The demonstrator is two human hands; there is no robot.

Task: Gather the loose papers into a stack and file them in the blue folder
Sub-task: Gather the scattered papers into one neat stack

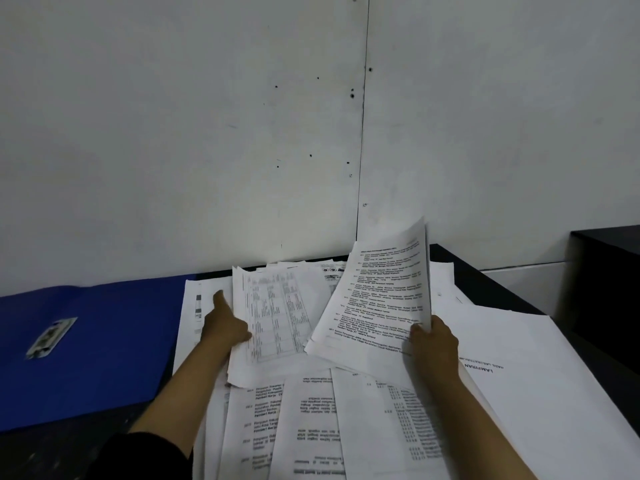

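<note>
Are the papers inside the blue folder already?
No, the papers lie spread on the table beside the blue folder, and the left hand and right hand each hold some.

office | printed docs point(322, 420) strewn on dark desk point(485, 271) | blue folder point(104, 341) | plain wall point(173, 133)

Two arms, as we see them. A black sleeve point(145, 455), at 7 o'clock, covers the upper part of the left arm; the left hand point(225, 327) is bare. The right hand point(433, 344) and forearm, at 5 o'clock, are bare
</note>
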